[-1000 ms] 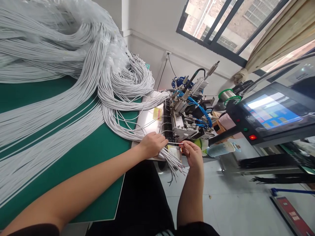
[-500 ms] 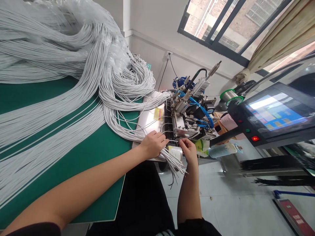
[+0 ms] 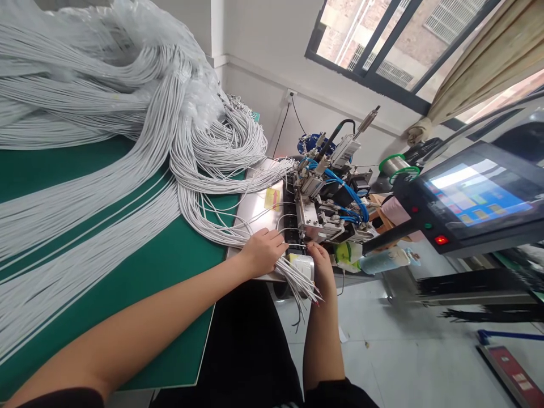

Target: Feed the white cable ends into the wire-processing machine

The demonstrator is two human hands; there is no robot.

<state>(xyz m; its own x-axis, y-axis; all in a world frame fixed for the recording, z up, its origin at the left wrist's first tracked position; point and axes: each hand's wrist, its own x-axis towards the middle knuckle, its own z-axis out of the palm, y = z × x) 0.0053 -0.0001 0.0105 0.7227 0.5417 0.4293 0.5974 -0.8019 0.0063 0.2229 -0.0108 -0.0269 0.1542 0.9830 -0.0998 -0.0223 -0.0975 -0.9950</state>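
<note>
My left hand (image 3: 264, 251) is closed on a bundle of thin white cables (image 3: 297, 279), whose loose ends hang past the fingers over the table's front edge. One white cable (image 3: 296, 245) runs from that hand across to the machine's front. At its end, the fingers of my right hand (image 3: 319, 260) are pinched together beside the machine (image 3: 314, 209). Those fingertips partly hide the cable's tip. A roll with a whitish wrap (image 3: 302, 264) sits just below, between the two hands. Other single cables lead into the machine's dark slotted strip (image 3: 290, 221).
Long bundles of white cable (image 3: 140, 153) cover much of the green table (image 3: 178, 283) on the left. A control screen (image 3: 480, 192) stands on an arm at the right. Behind the machine is a spool of wire (image 3: 395, 165). A metal plate (image 3: 259, 212) lies before the slotted strip.
My right hand has moved slightly left, closer to the machine's slotted strip, along with the cable end. My left hand stays nearly in place, with the bundle still in it.
</note>
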